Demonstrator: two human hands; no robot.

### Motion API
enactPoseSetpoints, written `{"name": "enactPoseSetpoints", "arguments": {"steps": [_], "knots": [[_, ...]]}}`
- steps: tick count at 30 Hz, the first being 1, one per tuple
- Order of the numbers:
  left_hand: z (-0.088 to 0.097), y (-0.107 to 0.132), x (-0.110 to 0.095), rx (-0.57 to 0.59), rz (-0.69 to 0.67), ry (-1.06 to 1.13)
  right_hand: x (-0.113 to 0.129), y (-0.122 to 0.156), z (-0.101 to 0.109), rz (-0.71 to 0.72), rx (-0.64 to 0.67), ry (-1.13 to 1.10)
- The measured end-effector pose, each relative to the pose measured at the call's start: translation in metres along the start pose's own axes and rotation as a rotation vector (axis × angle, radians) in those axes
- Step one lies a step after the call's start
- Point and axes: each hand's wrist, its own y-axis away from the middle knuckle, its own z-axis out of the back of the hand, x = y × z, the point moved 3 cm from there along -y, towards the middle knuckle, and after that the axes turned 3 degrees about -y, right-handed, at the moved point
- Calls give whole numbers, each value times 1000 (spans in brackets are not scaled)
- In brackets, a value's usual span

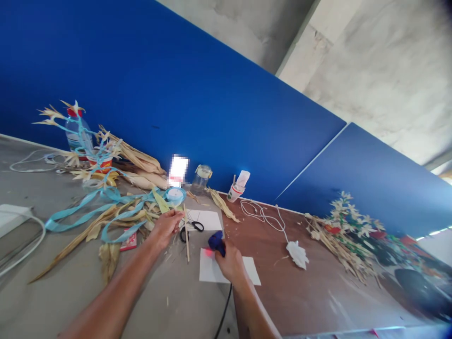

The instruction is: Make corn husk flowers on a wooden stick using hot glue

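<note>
Your right hand (231, 264) gripped the glue gun (216, 242) above paper (207, 274) on the table (310, 294); your left hand (165, 227) lay open by a thin stick (186, 242). The gun seemed light, rigid, hot-tipped: hold its handle.

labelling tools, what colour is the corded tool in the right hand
The corded tool is dark blue; head view.
</note>
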Motion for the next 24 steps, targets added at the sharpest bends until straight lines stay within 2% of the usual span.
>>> {"name": "enactPoseSetpoints", "arguments": {"steps": [4, 7, 10, 14, 18, 24], "knots": [[4, -3, 2, -8, -12, -3, 4, -2, 19, 32, -79, -468], [5, -2, 1, -17, -22, -7, 18, -2, 29, 47, 33, -942], [5, 0, -2, -44, -25, -27, 36, -7, 29, 84, 138, -1187], [8, 0, -4, -113, -40, -88, 44, -18, 13, 108, 223, -1232], [11, -2, -5, -145, -47, -124, 37, -21, -5, 167, 201, -1250], [10, -3, -4, -163, -71, -190, 31, -11, -15, 264, 192, -1044]]}}
